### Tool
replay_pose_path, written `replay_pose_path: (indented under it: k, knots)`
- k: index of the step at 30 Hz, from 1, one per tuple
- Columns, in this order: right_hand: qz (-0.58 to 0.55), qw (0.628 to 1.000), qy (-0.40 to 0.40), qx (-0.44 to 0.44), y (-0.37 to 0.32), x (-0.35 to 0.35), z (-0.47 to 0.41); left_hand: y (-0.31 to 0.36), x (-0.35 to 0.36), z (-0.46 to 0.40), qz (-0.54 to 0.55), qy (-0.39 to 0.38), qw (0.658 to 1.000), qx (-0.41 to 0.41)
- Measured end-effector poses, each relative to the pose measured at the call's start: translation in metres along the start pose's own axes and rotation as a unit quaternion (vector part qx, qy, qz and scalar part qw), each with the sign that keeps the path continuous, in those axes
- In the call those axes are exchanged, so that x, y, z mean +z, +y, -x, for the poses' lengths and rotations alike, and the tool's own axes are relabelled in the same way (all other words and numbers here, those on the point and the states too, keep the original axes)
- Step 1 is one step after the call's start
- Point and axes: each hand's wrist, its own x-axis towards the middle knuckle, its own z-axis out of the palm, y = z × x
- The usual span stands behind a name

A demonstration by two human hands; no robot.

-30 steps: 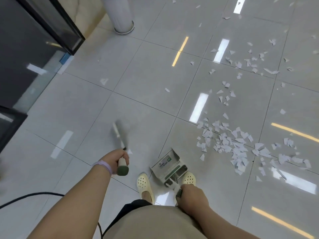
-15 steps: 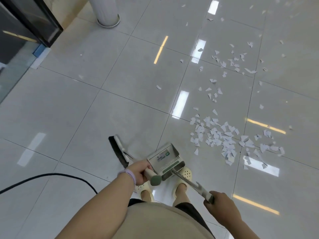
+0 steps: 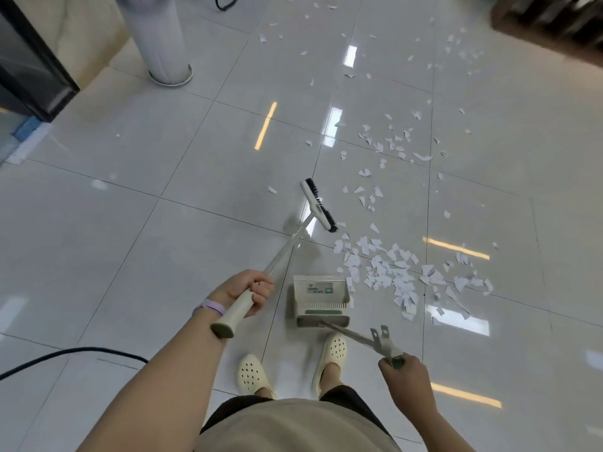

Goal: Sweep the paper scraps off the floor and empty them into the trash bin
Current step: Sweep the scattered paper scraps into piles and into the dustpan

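Note:
White paper scraps (image 3: 388,272) lie heaped on the glossy tile floor right of centre, with more scattered scraps (image 3: 391,145) trailing away toward the far right. My left hand (image 3: 249,290) grips the cream handle of a broom; its black-bristled broom head (image 3: 318,205) is stretched out ahead, just left of the heap. My right hand (image 3: 403,370) grips the handle end of a cream and green dustpan (image 3: 319,300), which stands on the floor in front of my feet, its mouth toward the heap.
A white ribbed column (image 3: 163,37) stands at the far left beside a dark cabinet (image 3: 29,70). A black cable (image 3: 65,353) runs across the floor at lower left. Dark furniture (image 3: 554,17) fills the top right corner. No trash bin shows.
The broom head has swung from beside my left foot forward and to the right, up to the heap. The dustpan has turned square to the scraps, and my right hand has drawn back to the right.

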Motion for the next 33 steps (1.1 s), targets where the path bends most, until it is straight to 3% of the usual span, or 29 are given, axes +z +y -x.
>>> replay_pose_path:
  k: [6,11,20,25,28,33]
  knots:
    - [0.009,0.999,-0.017,-0.034,-0.012,0.027,0.008,-0.003,-0.025,0.057,-0.037,0.107,0.992,0.050]
    - [0.041,0.996,-0.026,-0.081,-0.027,0.025,-0.012,-0.039,-0.065,0.098,0.066,0.189,0.973,0.112]
    - [0.085,0.970,-0.081,-0.212,-0.026,0.014,-0.055,-0.186,-0.109,0.111,0.236,0.303,0.888,0.251]
    - [0.094,0.958,-0.105,-0.248,-0.006,-0.003,-0.064,-0.247,-0.099,0.081,0.137,0.424,0.869,0.214]
    - [0.094,0.959,-0.108,-0.245,0.015,-0.026,-0.067,-0.261,-0.076,0.051,0.048,0.437,0.885,0.154]
    - [0.064,0.973,-0.078,-0.206,0.060,-0.069,-0.079,-0.244,-0.018,-0.028,-0.007,0.298,0.950,0.088]
